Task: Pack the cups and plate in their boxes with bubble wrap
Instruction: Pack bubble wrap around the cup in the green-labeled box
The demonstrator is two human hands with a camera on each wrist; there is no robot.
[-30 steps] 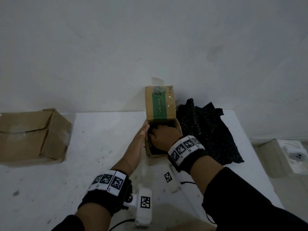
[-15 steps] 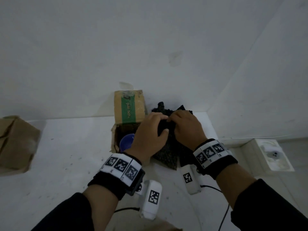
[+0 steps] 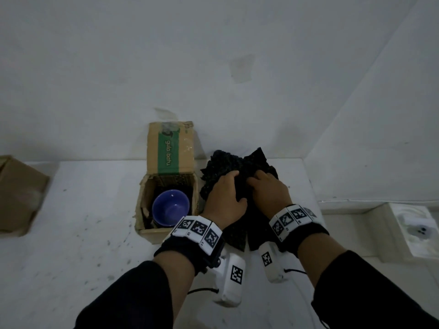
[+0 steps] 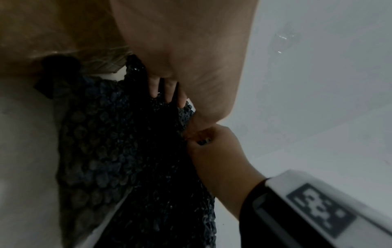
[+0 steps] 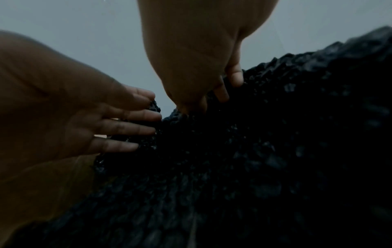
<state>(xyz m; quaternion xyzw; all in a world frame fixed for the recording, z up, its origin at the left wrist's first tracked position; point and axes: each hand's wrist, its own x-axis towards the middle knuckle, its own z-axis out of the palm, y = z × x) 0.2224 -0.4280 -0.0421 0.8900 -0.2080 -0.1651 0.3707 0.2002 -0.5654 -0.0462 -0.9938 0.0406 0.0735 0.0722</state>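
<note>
I see both hands down on the black bubble wrap [image 3: 240,162], which lies crumpled on the white table [image 3: 78,222] just right of the open box [image 3: 166,186]. My left hand [image 3: 225,198] has its fingers curled into the wrap's near edge, gripping a fold; in the left wrist view its fingertips [image 4: 167,94] dig into the bubbled sheet. My right hand [image 3: 269,191] pinches the wrap beside it, fingers bent over a bunched ridge, and the 2 hands nearly touch at the knuckles.

1 blue cup [image 3: 170,207] sits upright in the box, mouth up, with dark wrap around it inside the walls. The box's lid flap [image 3: 169,150], brown with a green band, stands up at the far side against the wall.

A second, larger cardboard box [image 3: 19,195] rests at the table's far left edge, well apart. I cannot make out a plate from here.
</note>
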